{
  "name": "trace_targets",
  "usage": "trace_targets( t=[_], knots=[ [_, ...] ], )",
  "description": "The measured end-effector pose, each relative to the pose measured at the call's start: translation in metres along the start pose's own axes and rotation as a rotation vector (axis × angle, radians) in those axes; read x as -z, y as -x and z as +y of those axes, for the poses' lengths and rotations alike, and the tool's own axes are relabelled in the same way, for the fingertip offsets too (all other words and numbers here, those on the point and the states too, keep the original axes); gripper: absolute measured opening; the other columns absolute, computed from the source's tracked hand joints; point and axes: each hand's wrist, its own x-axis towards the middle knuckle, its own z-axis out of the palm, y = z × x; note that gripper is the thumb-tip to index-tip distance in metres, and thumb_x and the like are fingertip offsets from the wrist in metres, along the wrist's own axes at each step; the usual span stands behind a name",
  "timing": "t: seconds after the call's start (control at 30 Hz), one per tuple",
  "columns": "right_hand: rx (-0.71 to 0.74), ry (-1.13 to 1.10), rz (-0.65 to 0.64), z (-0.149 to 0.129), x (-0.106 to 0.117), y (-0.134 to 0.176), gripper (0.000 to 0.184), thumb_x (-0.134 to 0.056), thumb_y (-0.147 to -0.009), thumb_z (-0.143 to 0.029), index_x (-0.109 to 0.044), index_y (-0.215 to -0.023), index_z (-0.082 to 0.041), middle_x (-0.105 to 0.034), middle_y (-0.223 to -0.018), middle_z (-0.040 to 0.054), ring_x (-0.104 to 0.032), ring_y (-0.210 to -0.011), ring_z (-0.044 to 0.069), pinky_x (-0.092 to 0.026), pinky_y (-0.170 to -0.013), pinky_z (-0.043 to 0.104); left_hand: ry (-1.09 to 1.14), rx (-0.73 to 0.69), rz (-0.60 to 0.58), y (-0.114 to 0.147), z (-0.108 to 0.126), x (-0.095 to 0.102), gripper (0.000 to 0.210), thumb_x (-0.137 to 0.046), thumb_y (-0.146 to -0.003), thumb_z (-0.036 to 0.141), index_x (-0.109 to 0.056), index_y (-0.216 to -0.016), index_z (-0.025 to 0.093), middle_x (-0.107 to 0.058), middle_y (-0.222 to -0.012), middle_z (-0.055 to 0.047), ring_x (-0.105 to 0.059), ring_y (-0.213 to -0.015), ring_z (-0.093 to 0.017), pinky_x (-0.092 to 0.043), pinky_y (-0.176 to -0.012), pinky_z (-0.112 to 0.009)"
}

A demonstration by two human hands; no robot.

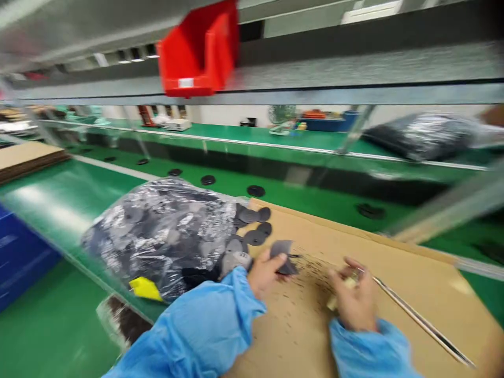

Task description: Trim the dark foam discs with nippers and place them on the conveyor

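My left hand [268, 275] is closed on a dark grey flat piece [280, 252], rounded at one side, held above the cardboard sheet [275, 346]. Just to the right, my right hand [354, 294] has its fingers curled, with something small and pale [349, 284] at them; blur hides what it is. A long thin metal strip [421, 317] lies on the cardboard, one end beside my right hand. Small dark bits [311, 268] are scattered between the hands. Several loose dark discs [255, 237] spill from a clear plastic bag [165, 231] full of similar pieces.
A red bin [197, 58] hangs from the shelf overhead. Behind the cardboard, a green conveyor belt [228, 191] carries small piles of dark discs [255, 190]. A black plastic-wrapped bundle [425, 136] rests on the far ledge. Blue crates [23, 257] stand at the left.
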Motion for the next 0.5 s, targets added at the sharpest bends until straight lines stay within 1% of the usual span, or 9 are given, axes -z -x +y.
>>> trace_targets(
  t=[0.03,0.07,0.1,0.13,0.17,0.23,0.33,0.43,0.5],
  knots=[
    [0.014,-0.001,0.027,0.004,-0.001,0.000,0.060,-0.055,-0.073,-0.056,-0.044,-0.120,-0.020,-0.055,-0.090,0.0053,-0.058,-0.079,0.024,-0.050,-0.072,0.038,0.063,0.005,-0.003,0.001,0.001,0.000,0.045,-0.069,-0.072,0.046,-0.056,-0.105,0.017,-0.067,-0.087,-0.006,-0.062,-0.067,-0.014,-0.047,-0.056,-0.023],
    [0.082,-0.037,-0.017,0.007,-0.002,0.000,0.058,-0.055,-0.076,-0.053,-0.043,-0.122,-0.019,-0.056,-0.096,0.0072,-0.058,-0.087,0.025,-0.050,-0.078,0.039,0.102,0.030,-0.008,0.001,0.003,0.001,0.045,-0.071,-0.071,0.043,-0.055,-0.105,0.017,-0.067,-0.085,-0.006,-0.063,-0.070,-0.016,-0.048,-0.058,-0.025],
    [0.151,-0.045,-0.063,0.010,-0.003,0.001,0.052,-0.053,-0.080,-0.050,-0.045,-0.121,-0.020,-0.057,-0.101,0.0086,-0.058,-0.095,0.026,-0.048,-0.085,0.041,0.118,0.045,-0.015,0.001,0.003,0.001,0.045,-0.071,-0.072,0.041,-0.054,-0.107,0.018,-0.067,-0.085,-0.006,-0.064,-0.072,-0.016,-0.048,-0.058,-0.025],
    [0.211,-0.024,-0.075,0.010,-0.003,0.003,0.046,-0.052,-0.083,-0.047,-0.048,-0.120,-0.020,-0.057,-0.107,0.0095,-0.056,-0.102,0.026,-0.045,-0.091,0.043,0.120,0.059,-0.032,0.002,0.004,0.001,0.044,-0.070,-0.074,0.040,-0.053,-0.108,0.018,-0.067,-0.085,-0.007,-0.063,-0.071,-0.016,-0.047,-0.057,-0.023],
    [0.274,0.004,-0.060,0.009,-0.003,0.006,0.043,-0.050,-0.086,-0.044,-0.048,-0.122,-0.021,-0.056,-0.112,0.0105,-0.053,-0.107,0.027,-0.043,-0.094,0.044,0.122,0.073,-0.034,0.003,0.005,0.002,0.043,-0.070,-0.075,0.038,-0.052,-0.108,0.018,-0.067,-0.083,-0.006,-0.063,-0.068,-0.015,-0.045,-0.054,-0.022],
    [0.389,0.085,-0.055,0.003,-0.002,0.012,0.041,-0.047,-0.090,-0.038,-0.047,-0.127,-0.021,-0.053,-0.118,0.0120,-0.050,-0.112,0.027,-0.041,-0.097,0.044,0.128,0.094,-0.022,0.005,0.006,0.002,0.038,-0.070,-0.076,0.035,-0.051,-0.104,0.018,-0.066,-0.080,-0.005,-0.060,-0.063,-0.012,-0.041,-0.050,-0.019],
    [0.511,0.217,-0.093,-0.004,0.002,0.019,0.040,-0.045,-0.092,-0.034,-0.048,-0.130,-0.020,-0.055,-0.115,0.0125,-0.053,-0.106,0.027,-0.044,-0.092,0.042,0.152,0.119,-0.011,0.007,0.009,0.001,0.035,-0.071,-0.075,0.031,-0.050,-0.099,0.018,-0.063,-0.075,-0.003,-0.058,-0.060,-0.011,-0.039,-0.049,-0.018],
    [0.597,0.313,-0.135,-0.005,0.002,0.020,0.037,-0.046,-0.093,-0.036,-0.053,-0.124,-0.018,-0.061,-0.103,0.0112,-0.058,-0.093,0.026,-0.047,-0.083,0.042,0.169,0.149,-0.013,0.006,0.010,0.003,0.035,-0.072,-0.074,0.029,-0.050,-0.098,0.017,-0.062,-0.073,-0.003,-0.056,-0.059,-0.011,-0.038,-0.047,-0.018],
    [0.626,0.339,-0.129,-0.004,0.001,0.021,0.036,-0.046,-0.093,-0.037,-0.055,-0.122,-0.016,-0.063,-0.101,0.0109,-0.059,-0.090,0.025,-0.048,-0.080,0.040,0.175,0.166,-0.009,0.004,0.010,0.004,0.034,-0.073,-0.073,0.028,-0.050,-0.096,0.017,-0.061,-0.073,-0.003,-0.055,-0.058,-0.011,-0.037,-0.047,-0.019]
  ],
)
